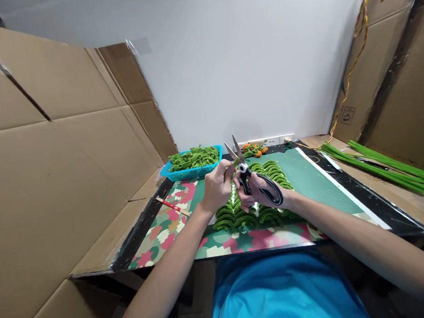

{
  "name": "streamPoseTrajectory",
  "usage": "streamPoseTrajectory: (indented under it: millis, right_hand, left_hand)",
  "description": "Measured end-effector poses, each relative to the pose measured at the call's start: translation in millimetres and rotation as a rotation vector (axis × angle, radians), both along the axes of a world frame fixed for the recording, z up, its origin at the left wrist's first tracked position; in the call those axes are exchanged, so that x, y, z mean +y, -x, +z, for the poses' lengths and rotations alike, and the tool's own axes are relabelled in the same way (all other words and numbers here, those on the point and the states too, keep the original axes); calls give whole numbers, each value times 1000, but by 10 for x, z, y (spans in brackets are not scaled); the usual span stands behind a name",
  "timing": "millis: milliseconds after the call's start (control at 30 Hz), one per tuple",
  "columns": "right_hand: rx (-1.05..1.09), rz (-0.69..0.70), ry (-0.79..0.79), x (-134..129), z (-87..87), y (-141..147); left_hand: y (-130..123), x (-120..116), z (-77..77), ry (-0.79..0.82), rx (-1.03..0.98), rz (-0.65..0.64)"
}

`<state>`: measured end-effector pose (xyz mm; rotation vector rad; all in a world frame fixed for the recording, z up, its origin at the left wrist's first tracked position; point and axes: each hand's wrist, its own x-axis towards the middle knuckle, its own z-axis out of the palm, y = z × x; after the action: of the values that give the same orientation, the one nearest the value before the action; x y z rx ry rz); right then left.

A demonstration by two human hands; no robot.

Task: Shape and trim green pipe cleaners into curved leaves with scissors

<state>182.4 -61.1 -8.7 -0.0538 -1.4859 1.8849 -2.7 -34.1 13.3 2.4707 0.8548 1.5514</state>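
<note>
My right hand (250, 190) grips the black handles of a pair of scissors (271, 191), whose blades are spread and point up and away. Just left of the scissors, my left hand (218, 181) is closed in a pinch on a small green piece (236, 162) close to the blades. Under both hands, rows of curved green fuzzy pieces (246, 219) lie on the mat, partly hidden by my fingers. A blue basket (189, 173) at the back left holds a heap of similar green pieces.
Orange and green pieces (258, 149) lie by a power strip (275, 140) at the back. Long green stems (381, 167) rest at the right. A red-wrapped stick (172, 206) lies on the patterned left side. Cardboard walls (39, 160) stand at both sides.
</note>
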Motion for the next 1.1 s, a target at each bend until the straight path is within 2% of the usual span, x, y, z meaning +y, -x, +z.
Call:
streamPoseTrajectory:
  millis: [167, 400, 500, 700, 900, 1100]
  right_hand:
    - [-24, 1, 22, -16, 33, -19]
    - [-40, 15, 111, -59, 77, -47]
    - [-47, 23, 186, -81, 95, -69]
    - [-63, 5, 227, -139, 129, -80]
    - [-48, -14, 200, -145, 105, -47]
    - [16, -3, 131, -43, 138, -166]
  left_hand:
    - [-14, -8, -5, -49, 58, 1]
    - [29, 47, -12, -135, 92, 86]
    - [32, 58, -20, -143, 112, 94]
    - [28, 72, -26, -131, 118, 94]
    - [14, 66, -38, -101, 68, 103]
    - [22, 70, -65, -34, -27, 118]
